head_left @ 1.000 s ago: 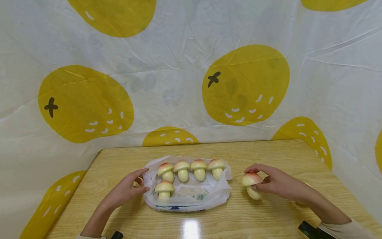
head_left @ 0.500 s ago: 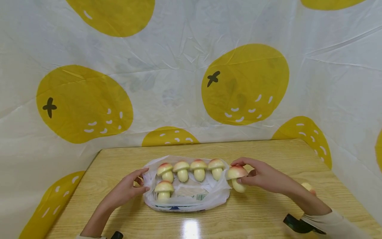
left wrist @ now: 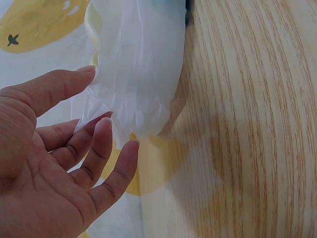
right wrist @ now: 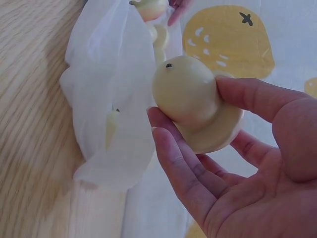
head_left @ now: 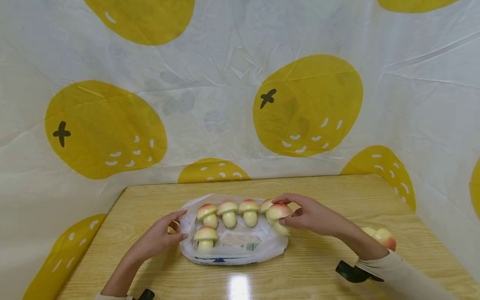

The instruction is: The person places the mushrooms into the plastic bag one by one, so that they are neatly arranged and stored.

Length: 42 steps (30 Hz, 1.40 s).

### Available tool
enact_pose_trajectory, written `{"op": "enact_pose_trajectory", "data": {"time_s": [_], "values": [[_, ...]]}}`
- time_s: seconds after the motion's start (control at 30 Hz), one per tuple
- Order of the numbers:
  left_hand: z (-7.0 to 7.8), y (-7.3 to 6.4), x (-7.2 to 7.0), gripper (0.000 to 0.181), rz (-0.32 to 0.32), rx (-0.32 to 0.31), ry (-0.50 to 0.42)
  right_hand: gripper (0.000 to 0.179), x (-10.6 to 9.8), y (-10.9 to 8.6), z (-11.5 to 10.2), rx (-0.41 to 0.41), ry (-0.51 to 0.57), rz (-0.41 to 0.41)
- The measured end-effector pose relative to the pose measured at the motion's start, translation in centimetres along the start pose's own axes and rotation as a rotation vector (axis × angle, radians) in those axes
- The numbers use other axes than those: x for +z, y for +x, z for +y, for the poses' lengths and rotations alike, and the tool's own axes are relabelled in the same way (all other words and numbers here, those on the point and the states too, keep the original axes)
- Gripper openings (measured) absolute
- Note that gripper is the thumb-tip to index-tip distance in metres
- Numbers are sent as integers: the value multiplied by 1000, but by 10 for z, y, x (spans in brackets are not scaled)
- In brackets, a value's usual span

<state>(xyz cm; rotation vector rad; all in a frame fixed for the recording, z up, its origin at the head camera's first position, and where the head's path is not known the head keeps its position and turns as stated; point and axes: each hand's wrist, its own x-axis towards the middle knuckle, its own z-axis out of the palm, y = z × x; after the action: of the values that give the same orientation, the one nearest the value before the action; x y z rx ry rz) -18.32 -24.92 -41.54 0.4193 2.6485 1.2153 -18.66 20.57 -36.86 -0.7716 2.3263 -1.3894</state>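
Note:
My right hand [head_left: 283, 213] grips a cream mushroom-shaped toy with a pink-tinged cap [head_left: 276, 211] over the right end of a white plastic bag [head_left: 240, 250]. In the right wrist view the hand [right wrist: 188, 103] has thumb and fingers round the mushroom [right wrist: 185, 91], stem end facing out, next to the bag [right wrist: 106, 94]. Several more mushrooms stand inside the bag: a back row [head_left: 228, 212] and one in front [head_left: 206, 236]. My left hand [head_left: 180, 225] pinches the bag's left edge; in the left wrist view the hand [left wrist: 94, 105] has the bag's thin plastic [left wrist: 136, 64] between thumb and fingers.
The bag lies on a wooden table [head_left: 318, 266]. One more mushroom [head_left: 381, 237] lies on the table to the right, behind my right forearm. A white sheet with yellow fruit prints [head_left: 307, 108] closes off the back and sides.
My right hand has carried the mushroom leftward from the table to the bag's right end. That uncovered the mushroom lying at the right. The left hand has stayed on the bag's edge.

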Motion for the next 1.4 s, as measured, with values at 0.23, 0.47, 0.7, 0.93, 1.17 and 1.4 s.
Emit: {"op": "enact_pose_trajectory", "data": {"time_s": [0.23, 0.47, 0.7, 0.93, 1.17, 1.4], "values": [[0, 1, 0, 73, -1, 8, 9, 46, 7, 16, -4, -8, 29, -20], [0, 1, 1, 74, -10, 16, -1, 45, 15, 31, -7, -28, 32, -27], [0, 2, 1, 73, -11, 17, -2, 46, 25, 44, -11, -33, 48, -25], [1, 1, 1, 74, -7, 9, -1, 45, 40, 54, -13, -53, 16, -1], [0, 1, 1, 74, -5, 22, 8, 43, 58, 63, -15, -29, -53, 32], [0, 1, 1, 74, -7, 20, 8, 43, 73, 71, -13, -54, -134, 59]]}}
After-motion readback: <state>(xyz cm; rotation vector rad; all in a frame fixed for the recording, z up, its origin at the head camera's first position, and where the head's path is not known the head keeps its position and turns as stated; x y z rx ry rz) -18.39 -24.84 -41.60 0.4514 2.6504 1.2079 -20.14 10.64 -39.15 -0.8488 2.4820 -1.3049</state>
